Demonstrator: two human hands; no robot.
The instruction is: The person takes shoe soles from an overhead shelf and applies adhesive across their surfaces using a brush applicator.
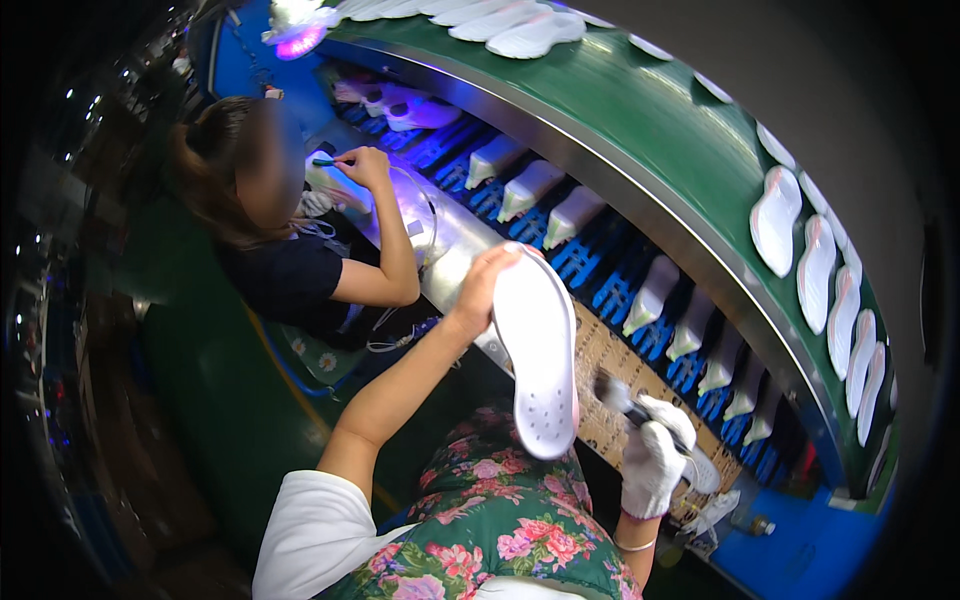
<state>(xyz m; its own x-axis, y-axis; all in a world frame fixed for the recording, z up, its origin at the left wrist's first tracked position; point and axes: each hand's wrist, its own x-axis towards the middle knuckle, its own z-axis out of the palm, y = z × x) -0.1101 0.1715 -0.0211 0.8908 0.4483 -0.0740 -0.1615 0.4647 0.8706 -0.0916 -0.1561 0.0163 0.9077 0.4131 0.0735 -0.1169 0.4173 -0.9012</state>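
My bare left hand [488,288] grips a white shoe sole [540,345] by its upper end. The sole hangs lengthwise in front of my apron, with its broad face toward me and small holes dotting the lower end. Off to the right, my right hand [655,458], in a white knit glove, is closed around the handle of a brush [622,396]. The dark bristles point up and left, apart from the sole. Part of the handle is hidden by the glove.
Under the brush runs a brown, patterned work ledge [640,370]. Beyond it stand shoe uppers [652,295] on a rack with blue holders. A green conveyor [650,110] carries white soles [776,220]. At left, a co-worker [285,240] holds a teal-handled tool over a shoe.
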